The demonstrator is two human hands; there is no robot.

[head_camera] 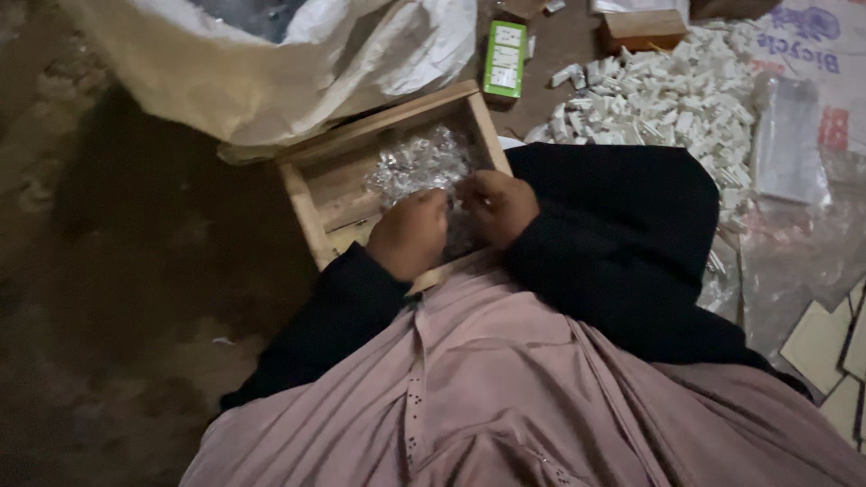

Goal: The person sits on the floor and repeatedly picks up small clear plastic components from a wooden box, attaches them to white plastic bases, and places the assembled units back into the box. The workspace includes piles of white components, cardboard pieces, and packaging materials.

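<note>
The person sits on the dirt floor [135,298] with a shallow wooden box [311,203] drawn up against the lap. Both hands are over the near end of the box, close together, almost touching. The left hand [409,233] is curled with its back to the camera, fingers folded under, so what it pinches cannot be told. The right hand [496,206] is also curled, fingertips turned toward the left hand and resting at the edge of a heap of small clear shiny pieces [419,162] that fills the far right part of the box. Whether either hand grips a piece is hidden by the knuckles and the dim light.

Both arms wear black sleeves [613,243], and a pink garment [505,397] covers the lap at the bottom of the view.

Behind the box lies a large white sack [343,54], its edge drooping over the box's far wall. Just right of the sack, a small green carton [504,59] lies flat on the floor. Farther right a wide pile of small white pieces [677,99] spreads out, with a brown cardboard box [642,29] at its far edge. Clear plastic bags [794,207] lie to the right of that pile, and pale flat cards [825,347] lie at the right border.
</note>
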